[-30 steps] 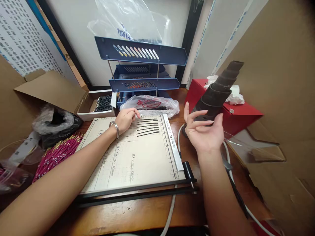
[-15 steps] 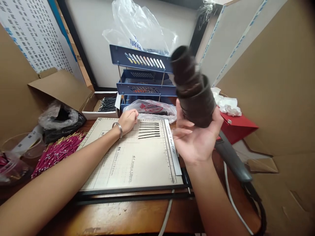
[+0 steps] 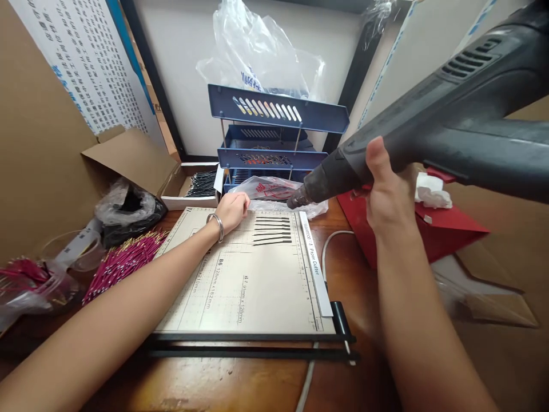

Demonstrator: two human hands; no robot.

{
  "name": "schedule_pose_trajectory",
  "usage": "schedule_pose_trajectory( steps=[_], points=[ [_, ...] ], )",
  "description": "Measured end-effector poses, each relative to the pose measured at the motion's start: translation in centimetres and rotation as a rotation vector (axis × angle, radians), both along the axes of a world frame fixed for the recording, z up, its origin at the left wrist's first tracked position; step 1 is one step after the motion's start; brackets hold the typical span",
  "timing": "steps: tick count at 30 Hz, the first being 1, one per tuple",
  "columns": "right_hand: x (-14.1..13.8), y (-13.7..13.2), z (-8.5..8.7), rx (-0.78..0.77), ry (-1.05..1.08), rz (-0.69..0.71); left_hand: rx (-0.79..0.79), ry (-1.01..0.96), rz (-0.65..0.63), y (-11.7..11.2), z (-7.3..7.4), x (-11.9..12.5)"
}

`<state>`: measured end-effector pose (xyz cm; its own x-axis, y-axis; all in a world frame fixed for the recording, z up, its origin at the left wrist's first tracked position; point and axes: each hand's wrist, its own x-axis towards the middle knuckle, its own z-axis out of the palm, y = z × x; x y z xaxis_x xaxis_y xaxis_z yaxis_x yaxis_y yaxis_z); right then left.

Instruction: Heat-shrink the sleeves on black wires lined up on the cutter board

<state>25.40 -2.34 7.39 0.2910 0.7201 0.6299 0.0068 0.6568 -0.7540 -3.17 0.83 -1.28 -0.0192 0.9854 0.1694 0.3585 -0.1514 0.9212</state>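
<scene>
My right hand [image 3: 388, 191] grips a dark grey heat gun [image 3: 398, 126] by its barrel, thumb up along the side. The nozzle points down and left, above the far right corner of the paper cutter board [image 3: 274, 292]. My left hand [image 3: 234, 210], with a metal bangle on the wrist, is closed at the board's far edge. Whatever its fingers may hold is hidden. Just right of it, several thin black strips [image 3: 272, 230] with thicker right ends lie side by side on the board.
Blue tiered trays [image 3: 278, 106] stand behind, topped by a clear plastic bag [image 3: 257, 51]. At left are magenta cords [image 3: 122, 263], a black plastic bag [image 3: 128, 214] and a white box of black cords [image 3: 201, 183]. A red box [image 3: 454, 229] sits at right; a white cable [image 3: 306, 383] crosses the table.
The heat gun has swung from nozzle-up to pointing down-left toward the strips, and my right hand has turned over with it. My left hand stays at the same spot on the board.
</scene>
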Motion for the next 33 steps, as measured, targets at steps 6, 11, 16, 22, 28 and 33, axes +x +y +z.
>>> schedule_pose_trajectory(
  steps=[6,11,16,22,28,33],
  points=[
    [0.3,1.6,-0.3,-0.035,-0.159,-0.194,-0.016,0.035,-0.013,0.0,0.0,-0.1],
    [-0.6,1.1,-0.3,-0.141,-0.201,-0.210,0.003,0.105,-0.023,0.1,0.0,-0.6],
    [-0.5,0.7,-0.4,-0.145,-0.166,-0.171,0.063,0.204,-0.015,0.4,-0.3,-1.1],
    [0.1,1.9,-1.5,0.023,-0.043,-0.017,0.103,0.303,0.005,-0.2,0.2,-1.6],
    [-0.6,1.4,-1.5,-0.034,0.017,0.005,0.158,0.407,0.027,-0.6,0.6,-1.2],
    [-1.0,1.4,-1.1,-0.043,0.056,0.036,0.208,0.515,-0.005,-0.4,0.4,-1.0]
  ],
)
